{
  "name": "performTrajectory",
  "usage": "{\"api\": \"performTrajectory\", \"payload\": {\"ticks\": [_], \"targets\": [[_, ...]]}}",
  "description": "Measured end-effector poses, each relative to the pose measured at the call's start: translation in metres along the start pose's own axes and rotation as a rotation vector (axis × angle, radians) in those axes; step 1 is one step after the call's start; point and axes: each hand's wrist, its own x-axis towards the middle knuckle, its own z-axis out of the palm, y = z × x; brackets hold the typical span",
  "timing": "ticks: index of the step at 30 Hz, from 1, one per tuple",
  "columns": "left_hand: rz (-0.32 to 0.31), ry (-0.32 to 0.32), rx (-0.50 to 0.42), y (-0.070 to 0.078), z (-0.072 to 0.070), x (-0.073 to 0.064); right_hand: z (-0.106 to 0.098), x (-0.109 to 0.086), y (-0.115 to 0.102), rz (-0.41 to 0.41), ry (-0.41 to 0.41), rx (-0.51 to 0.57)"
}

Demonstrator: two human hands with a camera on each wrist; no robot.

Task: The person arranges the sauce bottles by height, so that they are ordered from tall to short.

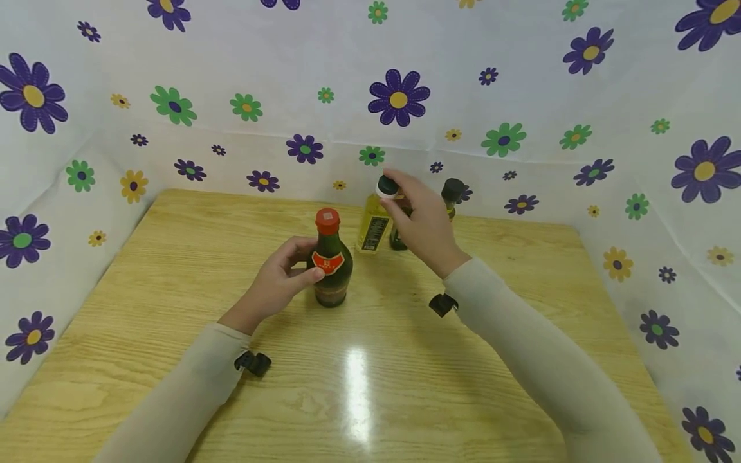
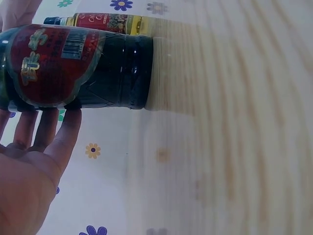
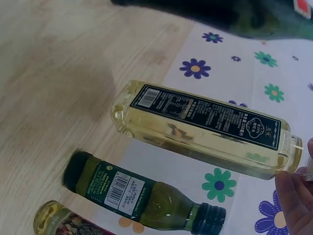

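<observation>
Item: my left hand (image 1: pixel 283 276), fingers curled around a red-capped dark green glass bottle (image 1: pixel 332 283), upright near the middle of the wooden table (image 1: pixel 289 392). Item: clear bottle of yellow oil (image 1: pixel 373 222), behind and right of it. Item: my right hand (image 1: pixel 425 222), pinching that bottle's dark-and-white cap (image 1: pixel 386 186). Item: dark-capped green bottle (image 3: pixel 139 193), partly hidden behind this hand.

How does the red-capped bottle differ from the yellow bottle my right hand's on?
The red-capped bottle is dark and rounded; the yellow bottle is transparent with flat sides. The red-capped bottle's label is red, the yellow bottle's black. Your left hand holds the red-capped bottle; your right hand pinches the yellow bottle's cap. Both are capped.
</observation>
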Motion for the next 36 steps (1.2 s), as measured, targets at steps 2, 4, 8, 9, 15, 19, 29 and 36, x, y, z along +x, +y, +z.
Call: {"api": "performTrajectory", "payload": {"ticks": [2,4,8,9,15,19,29,36], "targets": [[0.002,0.0,0.0,-0.001,0.0,0.0,-0.005,-0.008,-0.003,-0.036,-0.004,-0.016],[0.005,-0.002,0.002,-0.002,-0.001,0.0,-0.01,-0.015,-0.006,-0.064,-0.016,-0.031],[0.023,-0.007,-0.002,-0.001,-0.001,0.001,-0.017,-0.027,-0.01,-0.083,-0.048,-0.032],[0.028,-0.008,-0.002,-0.001,-0.001,0.002,-0.018,-0.03,-0.01,-0.085,-0.054,-0.03],[0.025,-0.01,0.004,0.0,-0.001,0.003,-0.019,-0.046,-0.01,-0.115,-0.085,-0.053],[0.009,-0.005,0.001,-0.001,-0.001,0.002,-0.018,-0.052,-0.01,-0.098,-0.116,-0.038],[0.014,-0.003,-0.016,-0.003,0.001,0.0,-0.018,-0.062,-0.018,-0.057,-0.139,0.052],[0.009,0.003,-0.008,-0.004,0.0,0.001,-0.014,-0.059,-0.022,0.004,-0.169,0.11]]}}
